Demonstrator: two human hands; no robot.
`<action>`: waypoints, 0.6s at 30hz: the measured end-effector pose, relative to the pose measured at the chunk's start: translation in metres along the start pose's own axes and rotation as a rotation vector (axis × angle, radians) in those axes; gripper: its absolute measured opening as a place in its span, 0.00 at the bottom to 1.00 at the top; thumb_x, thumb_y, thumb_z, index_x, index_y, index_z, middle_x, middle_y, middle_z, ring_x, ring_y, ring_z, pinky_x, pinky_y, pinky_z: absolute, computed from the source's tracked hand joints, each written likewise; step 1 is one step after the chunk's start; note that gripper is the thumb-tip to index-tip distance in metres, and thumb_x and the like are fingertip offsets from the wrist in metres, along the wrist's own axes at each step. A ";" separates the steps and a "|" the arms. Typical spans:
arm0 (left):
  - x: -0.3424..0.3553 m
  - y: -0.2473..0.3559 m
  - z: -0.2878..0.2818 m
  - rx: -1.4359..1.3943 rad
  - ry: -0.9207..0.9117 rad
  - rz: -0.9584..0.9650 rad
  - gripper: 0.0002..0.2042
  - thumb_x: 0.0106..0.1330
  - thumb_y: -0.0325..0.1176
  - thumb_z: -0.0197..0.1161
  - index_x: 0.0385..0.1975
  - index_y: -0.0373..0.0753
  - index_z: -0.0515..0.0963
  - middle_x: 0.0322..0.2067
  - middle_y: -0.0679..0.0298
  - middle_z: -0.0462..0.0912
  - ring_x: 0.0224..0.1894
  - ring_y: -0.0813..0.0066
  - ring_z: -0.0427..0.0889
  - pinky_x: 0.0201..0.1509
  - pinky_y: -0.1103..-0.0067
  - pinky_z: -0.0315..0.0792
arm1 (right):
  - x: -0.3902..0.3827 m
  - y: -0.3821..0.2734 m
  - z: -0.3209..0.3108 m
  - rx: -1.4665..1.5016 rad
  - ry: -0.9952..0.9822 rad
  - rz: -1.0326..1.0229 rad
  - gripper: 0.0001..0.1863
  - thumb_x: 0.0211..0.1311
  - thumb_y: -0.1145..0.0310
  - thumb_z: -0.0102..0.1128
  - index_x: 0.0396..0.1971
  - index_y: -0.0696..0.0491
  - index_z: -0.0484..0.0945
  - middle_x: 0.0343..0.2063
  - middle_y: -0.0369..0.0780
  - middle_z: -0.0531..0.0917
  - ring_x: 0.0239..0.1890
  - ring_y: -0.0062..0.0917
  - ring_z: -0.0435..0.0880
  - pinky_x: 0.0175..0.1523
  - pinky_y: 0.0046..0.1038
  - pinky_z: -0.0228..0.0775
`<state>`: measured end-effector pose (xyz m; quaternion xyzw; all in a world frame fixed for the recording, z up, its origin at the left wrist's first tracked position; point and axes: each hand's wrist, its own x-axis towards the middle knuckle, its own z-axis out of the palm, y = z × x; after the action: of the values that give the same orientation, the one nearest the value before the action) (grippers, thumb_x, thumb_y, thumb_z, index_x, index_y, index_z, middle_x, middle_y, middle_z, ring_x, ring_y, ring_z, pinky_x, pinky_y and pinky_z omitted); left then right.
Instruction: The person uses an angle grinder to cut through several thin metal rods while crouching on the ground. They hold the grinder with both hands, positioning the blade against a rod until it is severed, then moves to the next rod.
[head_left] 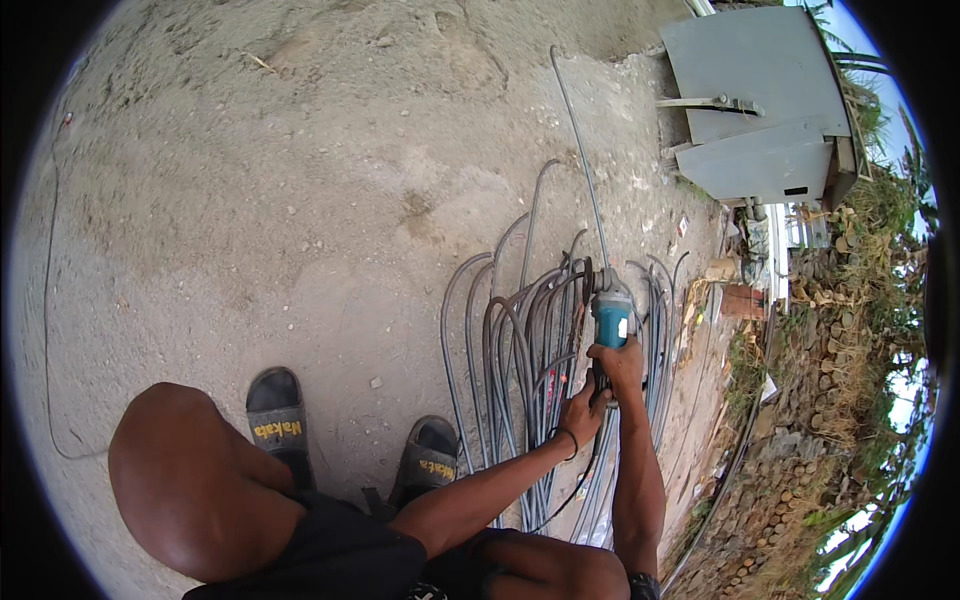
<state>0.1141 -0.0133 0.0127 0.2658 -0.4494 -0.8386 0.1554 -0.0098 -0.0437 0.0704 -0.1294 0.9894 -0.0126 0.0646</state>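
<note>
An angle grinder (611, 320) with a teal body and grey head is held in both hands over a bundle of bent steel rods (510, 370). My right hand (622, 368) wraps round the grinder's body. Behind it, my left hand (582, 410) is closed around the rear end, where a black cord (573, 492) trails down over the rods. The grinder's head lies close to the near end of one long rod (580, 140), which reaches away across the ground. Whether the disc touches that rod, I cannot tell.
My feet, in dark slippers (276, 408), rest on sandy ground left of the bundle. A thin cable (48, 290) runs along the far left. At the far right stands a grey metal box (755, 75). A stone bank with dry plants (850, 330) rises along the right side.
</note>
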 end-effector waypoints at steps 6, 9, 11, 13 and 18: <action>0.001 -0.009 0.001 0.018 -0.038 -0.019 0.31 0.74 0.42 0.57 0.70 0.31 0.58 0.34 0.42 0.84 0.37 0.46 0.86 0.37 0.65 0.77 | -0.007 -0.005 -0.003 0.032 -0.005 -0.016 0.30 0.33 0.59 0.73 0.36 0.67 0.81 0.30 0.57 0.85 0.35 0.49 0.87 0.40 0.41 0.77; 0.001 -0.010 0.004 0.014 -0.042 -0.043 0.31 0.74 0.41 0.57 0.70 0.30 0.58 0.33 0.42 0.83 0.37 0.46 0.86 0.37 0.66 0.77 | -0.001 0.002 0.000 0.035 -0.031 -0.029 0.29 0.34 0.61 0.71 0.35 0.68 0.80 0.29 0.57 0.85 0.34 0.48 0.87 0.39 0.40 0.77; 0.002 -0.014 0.006 0.015 -0.031 -0.022 0.31 0.74 0.41 0.57 0.70 0.30 0.58 0.33 0.42 0.83 0.36 0.46 0.86 0.37 0.66 0.77 | 0.001 0.001 -0.001 0.032 -0.040 -0.028 0.28 0.34 0.61 0.71 0.35 0.68 0.80 0.28 0.57 0.85 0.33 0.48 0.87 0.38 0.40 0.77; 0.004 -0.018 0.008 -0.019 0.015 0.012 0.30 0.74 0.40 0.57 0.69 0.29 0.59 0.32 0.42 0.83 0.36 0.46 0.86 0.36 0.66 0.76 | 0.000 -0.005 0.000 0.031 -0.050 -0.031 0.28 0.34 0.61 0.70 0.34 0.68 0.80 0.28 0.57 0.85 0.33 0.48 0.87 0.38 0.40 0.76; 0.002 -0.013 0.007 0.011 -0.024 -0.013 0.29 0.74 0.40 0.57 0.69 0.29 0.59 0.32 0.43 0.84 0.35 0.48 0.86 0.36 0.67 0.77 | 0.001 0.004 0.001 0.075 -0.031 -0.041 0.26 0.34 0.61 0.70 0.32 0.68 0.80 0.26 0.55 0.84 0.31 0.47 0.86 0.37 0.39 0.76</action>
<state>0.1082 -0.0028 0.0044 0.2593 -0.4540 -0.8404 0.1429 -0.0119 -0.0402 0.0693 -0.1475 0.9842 -0.0489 0.0845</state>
